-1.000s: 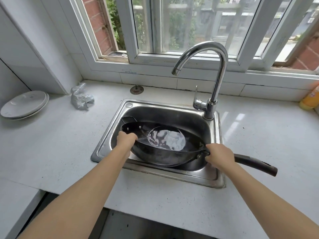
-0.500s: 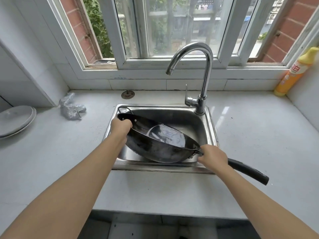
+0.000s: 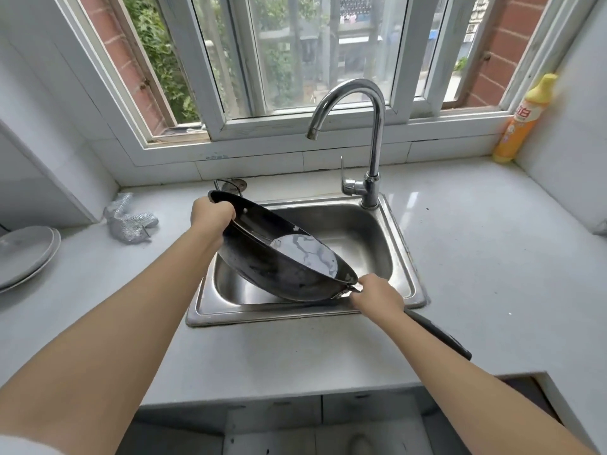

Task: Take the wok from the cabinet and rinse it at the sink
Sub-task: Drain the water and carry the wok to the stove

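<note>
You have the wok (image 3: 279, 257) lifted over the sink (image 3: 407, 290) and tipped steeply, its far-left rim raised and its near-right side low over the basin. A pool of water (image 3: 305, 254) sits in the wok's lower part, close to the low rim. Your left hand (image 3: 212, 213) has its grip closed around the raised rim, next to the small loop handle (image 3: 226, 185) at the sink's back-left corner. Your right hand (image 3: 376, 295) has its grip closed on the long black handle (image 3: 440, 336) where it joins the pan, at the sink's front-right edge; the rest of that handle runs out past your wrist over the desk (image 3: 476, 274) to the right of the sink.

The faucet (image 3: 354, 126) stands at the sink's back-right edge, its spout curving left above the basin, with no water coming from it. Left of the sink on the desk lies a crumpled silver scourer (image 3: 131, 221), and further left a stack of plates (image 3: 23, 254). Far right of the sink, by the window sill, stands a yellow bottle (image 3: 522, 119).
</note>
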Motion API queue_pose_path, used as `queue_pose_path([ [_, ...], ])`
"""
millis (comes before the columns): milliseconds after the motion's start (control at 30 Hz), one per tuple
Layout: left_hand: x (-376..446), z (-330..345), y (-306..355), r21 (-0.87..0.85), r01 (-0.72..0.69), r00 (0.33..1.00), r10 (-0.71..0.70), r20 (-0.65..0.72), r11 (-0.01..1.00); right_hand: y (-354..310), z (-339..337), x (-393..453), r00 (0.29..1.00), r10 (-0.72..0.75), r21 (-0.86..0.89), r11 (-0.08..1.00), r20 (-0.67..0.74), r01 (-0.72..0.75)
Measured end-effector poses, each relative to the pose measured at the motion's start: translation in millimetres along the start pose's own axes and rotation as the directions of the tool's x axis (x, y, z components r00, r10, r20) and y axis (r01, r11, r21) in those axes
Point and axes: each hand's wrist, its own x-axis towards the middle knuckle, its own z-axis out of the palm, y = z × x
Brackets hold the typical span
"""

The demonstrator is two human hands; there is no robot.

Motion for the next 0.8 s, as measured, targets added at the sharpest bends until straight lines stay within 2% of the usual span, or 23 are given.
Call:
queue_pose_path([
  [367, 3, 2, 20, 0.039, -0.018, 0.999, 0.019, -0.043, 0.999, -7, 14, 4, 0.992, -0.072, 0.121, 0.991, 0.103, 0.059],
  [800, -7, 14, 65, 0.074, -0.097, 0.993, 0.102, -0.062, 0.993, -26, 26, 7, 0.972, -0.168, 0.139, 0.979, 0.162, 0.146],
])
